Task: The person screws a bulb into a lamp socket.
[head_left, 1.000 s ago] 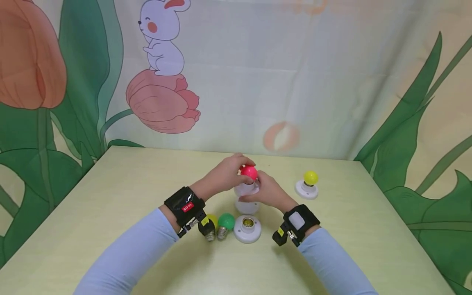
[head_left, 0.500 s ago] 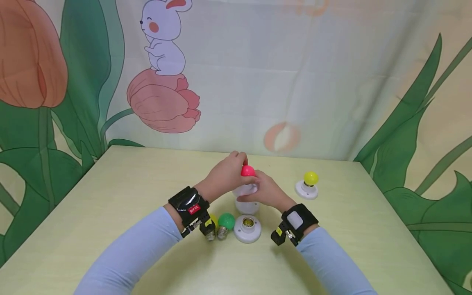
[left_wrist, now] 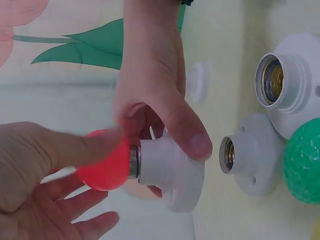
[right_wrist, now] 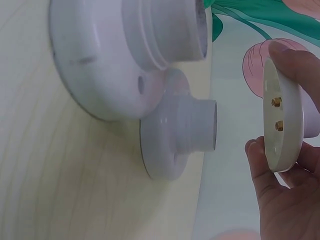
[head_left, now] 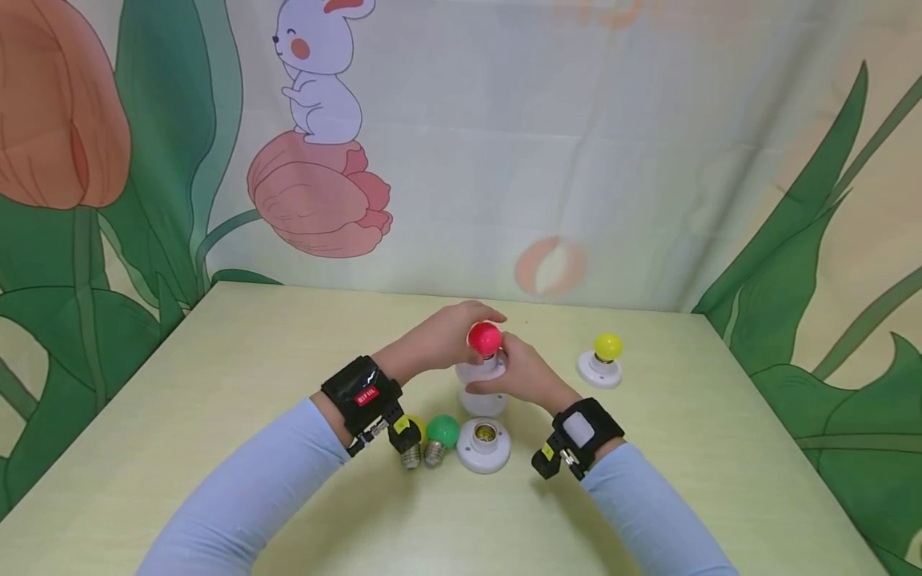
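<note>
In the head view my right hand (head_left: 529, 374) grips a white lamp socket (head_left: 479, 371) and holds it above the table. A red light bulb (head_left: 485, 339) stands in that socket, and a strip of its metal base (left_wrist: 133, 162) shows in the left wrist view. My left hand (head_left: 439, 340) is at the bulb with loosened, spread fingers. Its blurred thumb (left_wrist: 92, 148) lies across the red bulb, while the other fingers extend past it. From the right wrist view, the held socket's hollow underside (right_wrist: 280, 120) shows two brass screws.
Two more sockets stand on the table below my hands: a front one (head_left: 483, 460) and one behind it (head_left: 483, 402). Left of them lie a green bulb (head_left: 442, 431) and a partly hidden yellow bulb (head_left: 411, 458). Another yellow bulb (head_left: 608, 347) sits upright in a socket (head_left: 599, 373) at the right.
My left hand turned about the red bulb and pinched it half a second ago; now its fingers have loosened and more of the bulb shows. The right hand stays nearly still with the socket.
</note>
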`<state>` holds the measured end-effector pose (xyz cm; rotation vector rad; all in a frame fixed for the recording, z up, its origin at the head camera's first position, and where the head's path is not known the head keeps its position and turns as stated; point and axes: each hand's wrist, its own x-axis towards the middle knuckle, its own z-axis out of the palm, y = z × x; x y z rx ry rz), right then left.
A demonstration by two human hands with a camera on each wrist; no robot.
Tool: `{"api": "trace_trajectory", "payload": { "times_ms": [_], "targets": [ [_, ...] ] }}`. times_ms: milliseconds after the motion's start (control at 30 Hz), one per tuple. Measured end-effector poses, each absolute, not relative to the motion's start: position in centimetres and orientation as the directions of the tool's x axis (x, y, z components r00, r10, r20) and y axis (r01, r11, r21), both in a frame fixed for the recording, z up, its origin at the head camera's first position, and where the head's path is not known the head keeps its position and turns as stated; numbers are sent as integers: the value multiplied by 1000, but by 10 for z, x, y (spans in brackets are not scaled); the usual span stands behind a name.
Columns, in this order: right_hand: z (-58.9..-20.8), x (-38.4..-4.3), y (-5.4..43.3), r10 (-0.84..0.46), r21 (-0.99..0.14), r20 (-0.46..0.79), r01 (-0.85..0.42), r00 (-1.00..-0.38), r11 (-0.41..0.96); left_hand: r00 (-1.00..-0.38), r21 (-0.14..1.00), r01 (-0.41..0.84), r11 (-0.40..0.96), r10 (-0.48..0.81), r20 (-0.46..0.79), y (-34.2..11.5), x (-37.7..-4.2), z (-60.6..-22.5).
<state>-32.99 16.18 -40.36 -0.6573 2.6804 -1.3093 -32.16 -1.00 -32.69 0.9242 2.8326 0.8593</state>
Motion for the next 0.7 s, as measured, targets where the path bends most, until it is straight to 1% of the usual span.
{"api": "trace_trajectory", "payload": {
  "times_ms": [100,167,267,367,533,700],
  "targets": [
    [-405,-331,162,-422,-756,131,-365,-897,543,-854,500,500,707,497,150,-8,-321,-328],
    [-406,-331,162,-434,-747,149,-389,-888,539,-874,447,481,754,454,175,-6,-321,-331],
    [-407,-331,162,-454,-747,164,-411,-876,523,-882,348,471,811,424,206,-4,-321,-336],
    [-407,-330,161,-462,-747,163,-415,-872,520,-877,303,477,825,429,216,-4,-320,-339],
    [-405,-329,160,-439,-751,129,-377,-889,543,-875,328,484,812,441,199,-4,-319,-336],
    [-407,-329,161,-420,-761,109,-348,-901,548,-847,405,520,752,516,128,-5,-319,-330]
  ]
}}
